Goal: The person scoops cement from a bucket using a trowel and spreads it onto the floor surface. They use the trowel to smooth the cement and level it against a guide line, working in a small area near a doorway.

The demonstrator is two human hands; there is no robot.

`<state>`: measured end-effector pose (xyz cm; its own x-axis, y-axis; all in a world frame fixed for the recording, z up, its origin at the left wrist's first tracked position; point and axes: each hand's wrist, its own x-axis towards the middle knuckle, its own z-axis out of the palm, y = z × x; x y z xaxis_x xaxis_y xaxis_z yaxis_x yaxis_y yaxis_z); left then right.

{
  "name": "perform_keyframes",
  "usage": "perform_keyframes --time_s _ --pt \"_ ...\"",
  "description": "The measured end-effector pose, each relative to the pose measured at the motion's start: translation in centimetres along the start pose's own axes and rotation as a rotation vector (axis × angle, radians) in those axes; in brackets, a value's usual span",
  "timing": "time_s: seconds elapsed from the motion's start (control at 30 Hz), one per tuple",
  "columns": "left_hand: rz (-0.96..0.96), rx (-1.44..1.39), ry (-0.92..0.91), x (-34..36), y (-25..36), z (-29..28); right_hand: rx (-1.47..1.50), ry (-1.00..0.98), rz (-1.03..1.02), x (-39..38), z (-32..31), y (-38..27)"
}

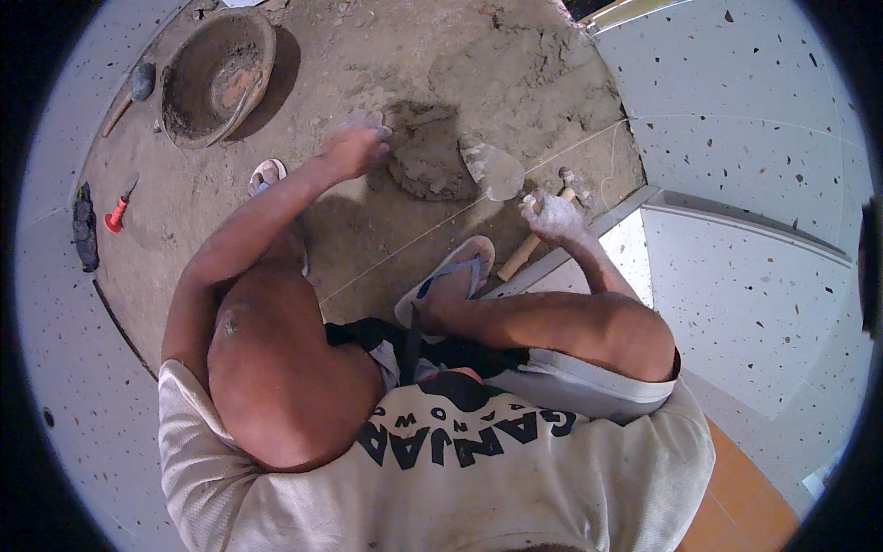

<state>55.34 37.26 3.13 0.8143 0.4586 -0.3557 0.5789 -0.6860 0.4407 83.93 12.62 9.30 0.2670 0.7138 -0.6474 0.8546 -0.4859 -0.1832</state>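
My right hand (556, 218), coated with pale dust, is closed round the handle of a trowel. Its rounded metal trowel blade (497, 172) is smeared with grey mortar and lies against the right side of a wet mortar heap (428, 152). At the heap's left edge is my left hand (359, 145), its fingers curled and dusted grey. Whether anything sits inside those fingers is hidden. A hammer (521, 257) with a wooden handle rests on the ground, partly behind my right hand. A thin taut string (405, 247) runs slantwise past the heap, under the blade.
A mud-caked basin (260, 92) stands far left, beside a mallet (142, 83). A red-gripped tool with a pointed blade (118, 214) and a dark lump (85, 227) lie near the left wall. Speckled slabs (727, 83) line the right. My sandalled foot (448, 281) is close to the string.
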Motion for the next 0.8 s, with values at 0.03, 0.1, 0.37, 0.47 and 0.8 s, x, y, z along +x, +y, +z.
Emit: perform_keyframes --time_s 0.03,0.1,0.37,0.47,0.8 --pt "-0.028 -0.024 -0.061 -0.1 0.8 -0.9 -0.008 -0.01 0.033 0.1 0.3 -0.1" --pt "0.117 0.11 0.143 0.2 0.3 0.4 -0.034 -0.017 0.066 0.5 0.7 0.0" --pt "0.534 0.289 0.214 2.1 2.2 -5.7 -0.103 0.003 0.091 -0.3 -0.3 0.7" --pt "0.498 0.366 0.09 4.4 3.9 -4.7 -0.072 0.034 0.087 -0.2 -0.3 2.1" --pt "0.178 0.274 0.246 11.7 8.9 7.1 0.124 0.177 0.152 -0.3 0.4 4.0"
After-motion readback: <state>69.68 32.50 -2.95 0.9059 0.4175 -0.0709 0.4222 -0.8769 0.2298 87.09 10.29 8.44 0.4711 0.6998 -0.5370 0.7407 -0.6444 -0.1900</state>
